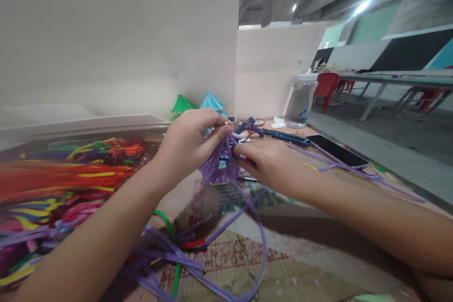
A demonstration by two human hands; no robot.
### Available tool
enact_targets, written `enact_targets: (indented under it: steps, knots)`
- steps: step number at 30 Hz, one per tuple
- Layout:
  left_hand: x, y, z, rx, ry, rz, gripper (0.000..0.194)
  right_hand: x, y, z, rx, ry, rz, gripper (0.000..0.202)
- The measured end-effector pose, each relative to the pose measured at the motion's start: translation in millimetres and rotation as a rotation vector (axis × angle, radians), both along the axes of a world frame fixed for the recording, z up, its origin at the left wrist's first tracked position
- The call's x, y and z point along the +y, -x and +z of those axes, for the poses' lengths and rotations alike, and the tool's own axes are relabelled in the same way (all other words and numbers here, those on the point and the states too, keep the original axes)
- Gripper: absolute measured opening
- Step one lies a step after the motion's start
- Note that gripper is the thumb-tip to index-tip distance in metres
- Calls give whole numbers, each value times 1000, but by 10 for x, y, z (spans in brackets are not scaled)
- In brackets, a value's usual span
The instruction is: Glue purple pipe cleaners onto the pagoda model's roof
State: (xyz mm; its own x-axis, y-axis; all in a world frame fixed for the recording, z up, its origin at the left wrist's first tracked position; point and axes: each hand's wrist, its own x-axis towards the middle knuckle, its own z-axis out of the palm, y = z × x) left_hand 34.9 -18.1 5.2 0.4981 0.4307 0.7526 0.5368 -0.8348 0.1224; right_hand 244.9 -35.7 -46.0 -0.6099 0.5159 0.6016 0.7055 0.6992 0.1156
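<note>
Between my two hands is a cone-shaped purple piece (214, 169) made of fuzzy pipe cleaners, with some blue showing inside it. My left hand (193, 134) pinches its top between thumb and fingers. At its right side, my right hand (272, 163) has its fingers closed on a purple strand, the fingertips partly hidden. A long purple pipe cleaner (262, 240) hangs from the piece and loops down over the table. More purple pipe cleaners (170, 257) lie loose below my left forearm, with a green one (177, 278) among them.
Bundles of coloured pipe cleaners (63, 181) fill the left side. Behind my hands stand green (182, 104) and light blue (211, 100) cone-shaped pieces against a white board (120, 47). A dark blue tool (288, 137), a phone (338, 152) and a water bottle (300, 101) are at right.
</note>
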Motion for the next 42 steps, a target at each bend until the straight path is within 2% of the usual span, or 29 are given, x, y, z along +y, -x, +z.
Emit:
enact_targets:
  steps: [3,6,11,15,24,34,42]
  knots:
    - [-17,-5,1,8,-2,-6,20,15,-3,-22,10,-14,24,24]
    - [-15,3,5,6,9,-1,20,21,-20,-36,74,-97,94,22]
    - [43,24,7,-47,53,2,20,5,-8,17,198,-172,186,18]
    - [54,24,7,-75,73,-23,18,-13,11,65,244,-206,173,21]
    - [-61,-33,21,-94,102,-68,16,-74,-3,79,147,-311,131,20]
    - [-94,-66,-13,-98,120,-79,16,-45,14,76,185,-195,134,23]
    - [-6,-6,14,-126,118,-45,15,-30,-5,194,341,14,334,14]
